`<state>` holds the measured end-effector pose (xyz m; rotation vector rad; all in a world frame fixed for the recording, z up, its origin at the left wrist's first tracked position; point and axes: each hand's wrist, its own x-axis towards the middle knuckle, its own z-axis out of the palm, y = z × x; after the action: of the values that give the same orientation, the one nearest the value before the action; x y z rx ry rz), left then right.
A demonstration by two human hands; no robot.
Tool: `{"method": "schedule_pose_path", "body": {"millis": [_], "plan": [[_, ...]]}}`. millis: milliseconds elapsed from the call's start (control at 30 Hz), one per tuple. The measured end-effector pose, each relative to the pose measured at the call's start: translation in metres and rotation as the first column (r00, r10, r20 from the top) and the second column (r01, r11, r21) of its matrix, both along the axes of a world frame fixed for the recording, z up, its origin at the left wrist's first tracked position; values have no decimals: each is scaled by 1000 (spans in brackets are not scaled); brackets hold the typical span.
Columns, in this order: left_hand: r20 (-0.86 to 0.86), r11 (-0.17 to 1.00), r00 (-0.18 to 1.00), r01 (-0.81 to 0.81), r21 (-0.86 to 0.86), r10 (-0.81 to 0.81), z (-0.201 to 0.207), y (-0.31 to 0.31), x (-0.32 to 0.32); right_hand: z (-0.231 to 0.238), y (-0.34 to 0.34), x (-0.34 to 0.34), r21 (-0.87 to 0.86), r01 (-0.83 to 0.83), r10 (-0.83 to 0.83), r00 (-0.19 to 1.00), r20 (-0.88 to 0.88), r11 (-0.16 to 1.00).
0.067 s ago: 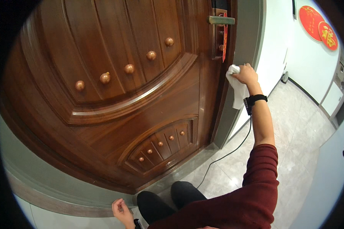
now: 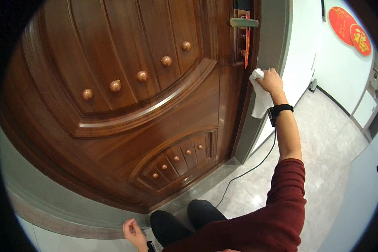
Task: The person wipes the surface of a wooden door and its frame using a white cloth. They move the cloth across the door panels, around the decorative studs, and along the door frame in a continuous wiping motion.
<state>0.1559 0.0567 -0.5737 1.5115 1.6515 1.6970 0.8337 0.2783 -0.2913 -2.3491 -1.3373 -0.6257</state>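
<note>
My right hand (image 2: 272, 82) is closed on a white cloth (image 2: 261, 101), its upper part bunched under the fingers and its lower part hanging down. The cloth lies against the grey door frame (image 2: 244, 140), just below and right of the door handle (image 2: 243, 22). Low down at the bottom edge, my left hand (image 2: 133, 232) hangs with loosely curled fingers and nothing visible in it. Beside both hands stands a dark brown wooden door (image 2: 155, 117) with round copper-coloured knobs (image 2: 142, 76).
From the black band (image 2: 281, 110) on my right wrist a dark cable (image 2: 250, 170) runs down toward my legs. A red hanging ornament (image 2: 247, 46) dangles by the handle. Pale tiles cover the floor (image 2: 319, 138). Red round decorations (image 2: 341, 26) hang on the white wall at right.
The lower end of the cloth has shifted slightly left and up. My right hand has barely moved, and my left hand stays in place.
</note>
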Motion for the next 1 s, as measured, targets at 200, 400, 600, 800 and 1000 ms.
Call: {"method": "schedule_pose_path", "body": {"millis": [200,400,600,800,1000], "plan": [[-80,998,997,7,-67,-12,-8,6,-2,3,40,8,534,-121,2,976,217,837],[22,997,999,36,-66,-35,4,15,17,-92,94,-20,540,7,33,997,-66,842],[-32,997,999,16,-73,-19,15,12,31,-137,72,-15,221,41,3,981,-192,974],[4,1000,1000,21,-14,-21,9,6,18,-99,31,-31,426,-175,160,985,72,888],[-46,999,998,-39,-34,37,11,-6,11,-68,85,-35,288,-106,25,963,269,952]]}}
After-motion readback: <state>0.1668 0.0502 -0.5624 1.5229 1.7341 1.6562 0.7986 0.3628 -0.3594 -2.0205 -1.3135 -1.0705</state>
